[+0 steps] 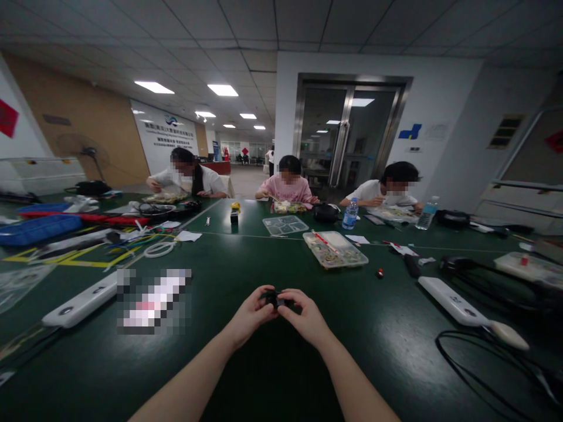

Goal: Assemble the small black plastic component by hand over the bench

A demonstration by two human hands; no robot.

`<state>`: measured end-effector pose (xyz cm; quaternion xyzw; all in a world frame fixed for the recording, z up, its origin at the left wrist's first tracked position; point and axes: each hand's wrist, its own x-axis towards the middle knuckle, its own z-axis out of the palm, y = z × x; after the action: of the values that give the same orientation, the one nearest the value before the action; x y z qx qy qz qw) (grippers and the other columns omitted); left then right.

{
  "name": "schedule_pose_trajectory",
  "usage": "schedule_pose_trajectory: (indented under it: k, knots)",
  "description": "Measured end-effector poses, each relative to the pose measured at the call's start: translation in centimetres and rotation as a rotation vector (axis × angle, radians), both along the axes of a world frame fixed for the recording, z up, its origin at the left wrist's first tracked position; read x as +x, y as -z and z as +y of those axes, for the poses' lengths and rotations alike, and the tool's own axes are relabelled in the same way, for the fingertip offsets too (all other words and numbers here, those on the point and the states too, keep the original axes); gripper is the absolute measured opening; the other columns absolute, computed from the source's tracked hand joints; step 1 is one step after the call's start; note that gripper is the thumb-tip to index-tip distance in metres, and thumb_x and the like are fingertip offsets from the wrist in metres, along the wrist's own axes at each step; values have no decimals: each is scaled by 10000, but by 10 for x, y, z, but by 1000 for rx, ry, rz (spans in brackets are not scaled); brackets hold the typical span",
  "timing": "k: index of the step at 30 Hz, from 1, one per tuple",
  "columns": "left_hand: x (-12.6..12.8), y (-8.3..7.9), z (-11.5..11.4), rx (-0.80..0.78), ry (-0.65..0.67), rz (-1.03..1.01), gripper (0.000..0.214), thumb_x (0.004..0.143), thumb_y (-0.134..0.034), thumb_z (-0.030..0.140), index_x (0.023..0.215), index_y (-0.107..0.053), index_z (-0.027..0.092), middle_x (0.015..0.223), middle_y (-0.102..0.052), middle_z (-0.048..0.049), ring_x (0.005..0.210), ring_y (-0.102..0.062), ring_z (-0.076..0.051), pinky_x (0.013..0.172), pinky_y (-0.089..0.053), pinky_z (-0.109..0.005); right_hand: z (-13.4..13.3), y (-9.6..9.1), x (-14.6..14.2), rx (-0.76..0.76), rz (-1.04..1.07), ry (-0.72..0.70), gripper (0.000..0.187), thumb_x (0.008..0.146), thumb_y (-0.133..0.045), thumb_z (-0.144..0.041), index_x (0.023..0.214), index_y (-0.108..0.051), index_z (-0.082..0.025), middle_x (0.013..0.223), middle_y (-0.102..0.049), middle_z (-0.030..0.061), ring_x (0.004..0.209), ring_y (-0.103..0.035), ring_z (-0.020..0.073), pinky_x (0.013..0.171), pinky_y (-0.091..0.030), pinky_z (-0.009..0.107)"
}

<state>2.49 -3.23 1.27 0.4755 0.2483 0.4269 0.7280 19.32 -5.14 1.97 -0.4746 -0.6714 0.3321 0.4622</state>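
Both my hands meet over the dark green table (211,351). A small black object (273,298) is between them, largely covered by fingers, so its kind does not show. My left hand (250,315) pinches its left side between thumb and fingers. From the other side, my right hand (309,319) grips it the same way, fingertips close to those of the left. Farther ahead lies a clear meal container (345,252) with food and a red-and-white strip across it. A small red-topped item (380,273) sits to its right.
White handheld devices with cables lie left (79,302) and right (455,300). A pixelated flat item (153,299) rests left of my hands. Beyond are a clear lid (285,225), water bottles (350,214), a blue tray (41,230) and three seated people with food.
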Motion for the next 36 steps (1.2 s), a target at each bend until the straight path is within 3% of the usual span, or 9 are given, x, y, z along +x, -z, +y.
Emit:
schedule_pose_trajectory:
  k: [6,15,20,24,32,36]
  knots:
    - [-2,-2,-1,33,10,52,439,718,-644,208,1100,-430,199,1012,-618,-96,931,-600,-217,900,-399,-421,5,4,0,-99,175,-10,302,761,-545,-382,1007,-608,-219,992,-641,55,918,-591,211,803,-463,361]
    - [-2,-7,-5,26,24,52,418,697,-661,182,1062,-458,201,1050,-603,-88,971,-584,-222,916,-401,-422,7,8,2,-191,203,10,346,723,-590,-301,1053,-557,-201,881,-641,40,821,-610,189,755,-486,338]
    - [-2,-7,-3,35,-35,75,415,700,-659,203,1065,-461,196,1056,-588,-88,940,-589,-217,870,-433,-400,4,4,1,-138,123,0,308,741,-571,-324,1027,-576,-210,960,-631,50,846,-598,192,746,-482,333]
    - [-3,-8,-1,17,-93,74,414,678,-682,232,1035,-478,190,1004,-596,-77,903,-592,-204,843,-444,-374,0,1,2,-83,32,-4,387,684,-632,-281,1062,-565,-244,1059,-607,42,899,-580,198,728,-473,324]
    - [-4,-14,-4,-31,-84,44,552,648,-709,208,1128,-435,209,1013,-599,-91,904,-599,-214,875,-419,-393,-2,-5,4,-43,20,23,379,675,-633,-231,1050,-577,-226,1029,-633,47,921,-586,207,785,-460,352]
    - [-4,-12,-4,-5,-66,34,456,685,-677,218,1085,-458,202,1002,-611,-88,905,-600,-210,888,-411,-393,-3,-7,4,-38,18,14,377,680,-635,-241,1052,-573,-233,1037,-630,46,937,-583,212,794,-461,361]
